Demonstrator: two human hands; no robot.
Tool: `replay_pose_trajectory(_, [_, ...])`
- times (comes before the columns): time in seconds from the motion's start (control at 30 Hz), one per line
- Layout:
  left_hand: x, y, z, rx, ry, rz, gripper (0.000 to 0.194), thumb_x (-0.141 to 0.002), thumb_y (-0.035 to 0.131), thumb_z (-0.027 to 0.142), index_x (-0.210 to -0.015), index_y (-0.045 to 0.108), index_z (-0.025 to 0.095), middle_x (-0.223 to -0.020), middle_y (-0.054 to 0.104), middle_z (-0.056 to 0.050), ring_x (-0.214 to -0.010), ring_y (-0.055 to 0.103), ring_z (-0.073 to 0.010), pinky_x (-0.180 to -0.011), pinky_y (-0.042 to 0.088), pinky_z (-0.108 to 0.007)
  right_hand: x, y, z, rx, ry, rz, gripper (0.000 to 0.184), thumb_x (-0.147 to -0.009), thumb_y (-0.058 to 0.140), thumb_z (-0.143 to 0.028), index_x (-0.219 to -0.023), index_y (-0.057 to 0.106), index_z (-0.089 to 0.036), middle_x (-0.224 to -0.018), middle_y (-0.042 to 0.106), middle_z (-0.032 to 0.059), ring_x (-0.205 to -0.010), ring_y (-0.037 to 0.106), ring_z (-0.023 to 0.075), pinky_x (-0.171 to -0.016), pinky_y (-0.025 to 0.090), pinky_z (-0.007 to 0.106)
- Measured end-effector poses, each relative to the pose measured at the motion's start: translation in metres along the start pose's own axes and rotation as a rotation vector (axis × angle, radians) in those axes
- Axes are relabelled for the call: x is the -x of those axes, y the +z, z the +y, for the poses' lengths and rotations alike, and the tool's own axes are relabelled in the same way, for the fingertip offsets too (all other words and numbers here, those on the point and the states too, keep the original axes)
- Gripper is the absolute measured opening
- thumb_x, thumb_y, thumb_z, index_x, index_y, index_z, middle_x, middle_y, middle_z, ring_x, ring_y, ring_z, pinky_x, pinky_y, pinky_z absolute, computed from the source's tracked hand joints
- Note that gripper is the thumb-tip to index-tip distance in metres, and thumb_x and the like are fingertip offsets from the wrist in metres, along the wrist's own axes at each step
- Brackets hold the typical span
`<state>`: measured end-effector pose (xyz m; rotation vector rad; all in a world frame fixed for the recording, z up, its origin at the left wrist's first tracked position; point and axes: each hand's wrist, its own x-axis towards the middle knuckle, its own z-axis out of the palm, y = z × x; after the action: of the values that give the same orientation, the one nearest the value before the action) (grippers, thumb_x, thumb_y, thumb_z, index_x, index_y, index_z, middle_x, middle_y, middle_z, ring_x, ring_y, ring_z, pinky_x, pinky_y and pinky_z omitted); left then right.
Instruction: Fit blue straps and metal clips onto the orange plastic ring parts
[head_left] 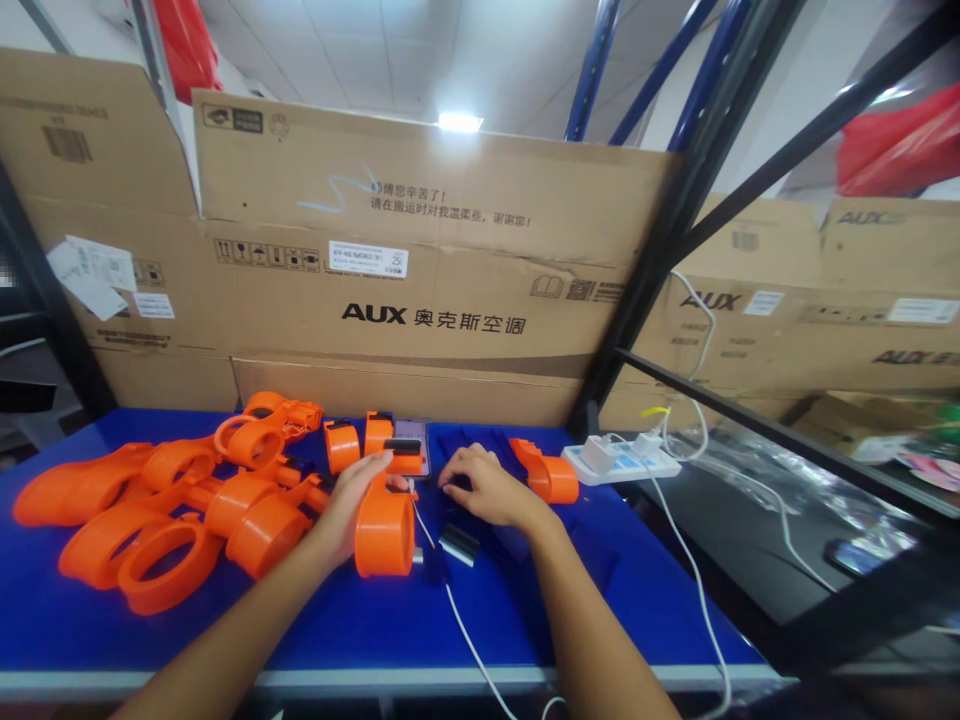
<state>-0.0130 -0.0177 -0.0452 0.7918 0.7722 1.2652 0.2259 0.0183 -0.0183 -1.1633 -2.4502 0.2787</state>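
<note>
My left hand [352, 505] is closed around an orange plastic tape dispenser [384, 530], its round ring hanging down and a black strip at its upper end. To its right, my right hand [480, 485] is low over the blue tabletop with fingers curled together; whatever is between the fingertips is hidden. Dark blue pieces, hard to tell from the table, lie around that hand. A small black and silver piece [459, 543] lies between my forearms. Just beyond my right hand rests another orange dispenser [551, 475].
Several orange dispensers and rings [255, 520] are heaped at the left. A phone [411, 435] lies at the back, near two orange pieces. A white power strip [621, 462] with plugs and cables sits at the right edge. Behind stands a cardboard wall [420, 280]; a black metal frame [675, 260] rises at right.
</note>
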Motion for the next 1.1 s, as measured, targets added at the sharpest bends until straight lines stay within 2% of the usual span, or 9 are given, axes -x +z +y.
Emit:
replay_pose_trajectory(0.1, [0.001,0.002,0.0,0.018,0.0,-0.021,0.038,-0.074,0.081,0.047,-0.086,0.066,0.015,-0.075,0.072,-0.007,-0.058,0.066,-0.0187,-0.056,0.054,-0.03,-0.003,-0.003,-0.001,-0.177,-0.006,0.128,0.013,-0.093,0.059,-0.024,-0.097,0.071,-0.023,-0.097,0.072,0.0049,-0.091,0.063,0.0216,-0.085,0.048,0.036])
replay_pose_trajectory(0.23, [0.002,0.003,-0.001,0.006,0.017,-0.037,0.037,-0.076,0.081,0.045,-0.089,0.065,0.014,-0.076,0.072,-0.007,-0.062,0.067,-0.018,-0.061,0.055,-0.029,-0.009,0.003,-0.001,-0.456,0.056,0.284,0.016,-0.096,0.056,-0.033,-0.099,0.066,-0.021,-0.09,0.071,0.0038,-0.079,0.065,0.0184,-0.072,0.051,0.03])
replay_pose_trajectory(0.4, [0.0,0.002,-0.004,0.016,0.034,-0.053,0.037,-0.077,0.08,0.043,-0.095,0.063,0.015,-0.079,0.073,-0.007,-0.062,0.066,-0.0167,-0.062,0.055,-0.028,-0.016,0.015,-0.007,-0.761,0.093,0.372,0.015,-0.089,0.065,-0.033,-0.097,0.062,-0.021,-0.079,0.062,-0.0005,-0.066,0.061,0.0137,-0.06,0.049,0.025])
replay_pose_trajectory(0.57, [0.0,0.001,-0.006,0.039,0.029,-0.066,0.038,-0.076,0.081,0.041,-0.099,0.064,0.015,-0.082,0.073,-0.007,-0.064,0.066,-0.0167,-0.061,0.054,-0.028,-0.02,0.02,-0.014,-0.962,0.123,0.383,0.027,-0.083,0.073,-0.038,-0.099,0.058,-0.022,-0.093,0.059,-0.0001,-0.055,0.063,0.0104,-0.048,0.048,0.023])
replay_pose_trajectory(0.67, [-0.001,0.001,-0.005,0.042,0.036,-0.066,0.038,-0.076,0.081,0.041,-0.099,0.066,0.014,-0.082,0.073,-0.006,-0.064,0.066,-0.0166,-0.061,0.055,-0.028,-0.021,0.022,-0.017,-0.984,0.147,0.439,0.032,-0.083,0.073,-0.04,-0.103,0.056,-0.023,-0.098,0.058,0.0003,-0.05,0.062,0.0095,-0.041,0.045,0.022])
replay_pose_trajectory(0.73, [-0.001,0.003,-0.005,0.039,0.032,-0.055,0.038,-0.076,0.08,0.041,-0.098,0.065,0.014,-0.082,0.073,-0.006,-0.062,0.066,-0.0166,-0.059,0.055,-0.028,-0.022,0.024,-0.02,-0.985,0.151,0.48,0.033,-0.083,0.074,-0.041,-0.104,0.055,-0.024,-0.097,0.059,0.0004,-0.051,0.062,0.01,-0.041,0.047,0.023])
replay_pose_trajectory(0.9, [0.0,0.005,-0.005,0.002,0.024,-0.035,0.04,-0.075,0.083,0.038,-0.102,0.064,0.015,-0.08,0.072,-0.005,-0.061,0.066,-0.0148,-0.056,0.053,-0.024,-0.024,0.034,-0.031,-0.99,0.1,0.468,0.03,-0.082,0.075,-0.037,-0.102,0.056,-0.023,-0.086,0.064,0.0008,-0.063,0.067,0.0153,-0.058,0.056,0.028])
replay_pose_trajectory(1.0, [-0.003,0.002,-0.007,-0.035,0.047,-0.019,0.041,-0.074,0.083,0.038,-0.104,0.064,0.015,-0.079,0.071,-0.003,-0.059,0.065,-0.0137,-0.058,0.054,-0.025,-0.023,0.04,-0.037,-0.936,0.069,0.452,0.022,-0.082,0.072,-0.029,-0.097,0.058,-0.022,-0.079,0.064,0.0,-0.066,0.066,0.0157,-0.065,0.056,0.029])
replay_pose_trajectory(1.1, [-0.007,-0.004,-0.012,-0.073,0.068,-0.008,0.042,-0.075,0.082,0.04,-0.103,0.064,0.016,-0.078,0.07,-0.002,-0.057,0.064,-0.0135,-0.056,0.054,-0.025,-0.021,0.043,-0.042,-0.809,0.046,0.492,0.017,-0.079,0.069,-0.021,-0.093,0.059,-0.021,-0.082,0.064,0.0009,-0.073,0.066,0.0168,-0.067,0.055,0.028])
